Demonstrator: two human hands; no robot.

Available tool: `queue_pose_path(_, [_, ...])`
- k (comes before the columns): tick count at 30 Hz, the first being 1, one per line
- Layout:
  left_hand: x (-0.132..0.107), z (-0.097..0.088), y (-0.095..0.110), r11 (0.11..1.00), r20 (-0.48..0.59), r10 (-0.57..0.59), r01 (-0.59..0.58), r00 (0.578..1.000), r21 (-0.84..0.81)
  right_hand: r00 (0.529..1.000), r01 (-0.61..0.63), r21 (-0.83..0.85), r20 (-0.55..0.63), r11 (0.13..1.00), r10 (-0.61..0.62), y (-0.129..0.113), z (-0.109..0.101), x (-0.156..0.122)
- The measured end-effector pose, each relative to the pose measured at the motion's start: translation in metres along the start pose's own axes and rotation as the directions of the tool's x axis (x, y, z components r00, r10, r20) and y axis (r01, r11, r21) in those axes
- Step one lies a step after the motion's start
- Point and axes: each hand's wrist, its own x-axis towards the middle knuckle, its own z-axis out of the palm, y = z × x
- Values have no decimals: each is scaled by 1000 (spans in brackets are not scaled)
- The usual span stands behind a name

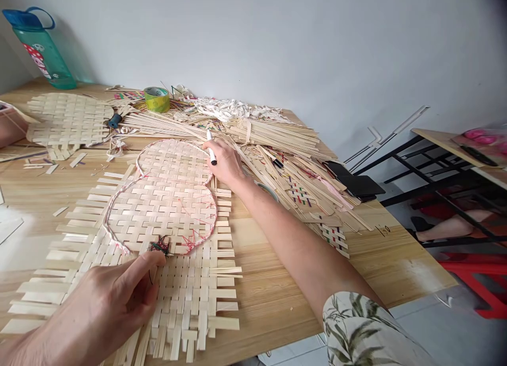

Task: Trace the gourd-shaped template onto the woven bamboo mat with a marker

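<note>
My left hand is closed at the bottom edge of a gourd-shaped woven bamboo piece; the fingertips are partly hidden. Beside them is a tangle of dark thread, with a loose end hanging over the hand. Pink-white cord borders the gourd shape, and red stitches show at its lower right. Underneath lies a larger woven bamboo sheet with ragged strip ends. My right hand grips a white marker with a black end, at the gourd's upper right edge.
Behind are bundled bamboo strips, a roll of tape and another woven piece. A teal bottle stands at the back left. On the right lie a black phone-like object and small coloured weavings. Another person's leg shows beyond.
</note>
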Motion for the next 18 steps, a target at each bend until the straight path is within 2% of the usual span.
queue_pose_path(4, [1, 3, 1, 1000, 18, -27, 27, 999, 1, 1000, -1, 18, -3, 1000, 1, -1, 0, -1])
queue_pose_path(11, [1, 2, 5, 990, 72, -91, 98, 993, -102, 991, 98, 65, -100, 993, -92, 7, 10, -4])
queue_pose_path(18, [1, 1, 6, 986, 52, -103, 109, 993, -126, 986, 120, 39, -123, 992, -114, 10, 13, -6])
